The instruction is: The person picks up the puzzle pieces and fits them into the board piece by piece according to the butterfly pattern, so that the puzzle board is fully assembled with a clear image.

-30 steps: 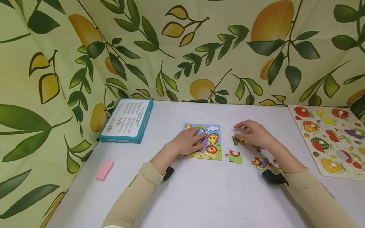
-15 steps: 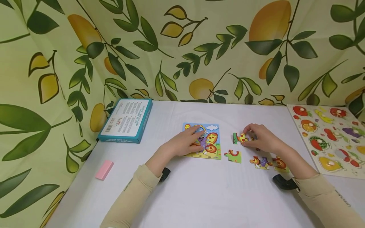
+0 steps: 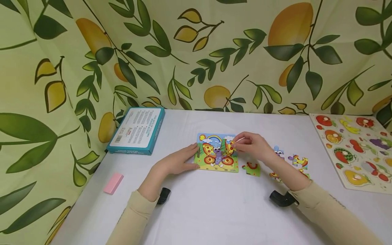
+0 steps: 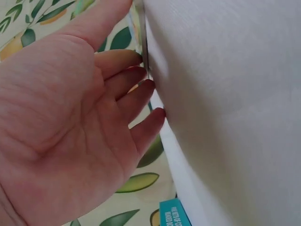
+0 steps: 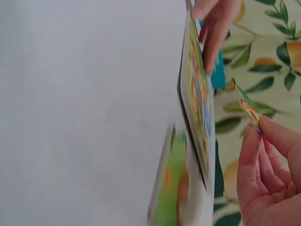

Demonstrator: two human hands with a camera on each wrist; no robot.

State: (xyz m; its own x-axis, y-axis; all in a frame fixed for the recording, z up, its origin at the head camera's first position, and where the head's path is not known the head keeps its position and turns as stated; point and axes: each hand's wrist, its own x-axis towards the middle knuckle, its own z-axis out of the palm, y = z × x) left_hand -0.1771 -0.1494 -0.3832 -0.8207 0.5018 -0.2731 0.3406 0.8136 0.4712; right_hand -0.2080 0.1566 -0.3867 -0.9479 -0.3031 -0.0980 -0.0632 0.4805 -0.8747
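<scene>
A square butterfly puzzle board (image 3: 218, 166) lies on the white table in the head view. At its left edge rests my left hand (image 3: 175, 161), fingers extended and thumb near the lower left corner; the left wrist view shows the bare palm. My right hand (image 3: 253, 145) pinches a jigsaw piece (image 5: 250, 109) by its edge between thumb and fingertips. This piece, green with a yellow and red wing pattern, is held tilted over the right part of the board. Just right of the board lies a loose green jigsaw piece (image 3: 252, 169) with a red arc.
Several more jigsaw pieces (image 3: 300, 161) lie beyond, partly hidden by the right forearm. A fruit board (image 3: 352, 170) is at the far right. On the left are a teal and white box (image 3: 137, 127) and a pink block (image 3: 113, 183). A fruit-patterned cloth (image 3: 232, 64) hangs behind.
My right hand has reached a yellow and green jigsaw piece, picked it up and carried it left over the board. My left hand has slid off the picture to the board's left edge.
</scene>
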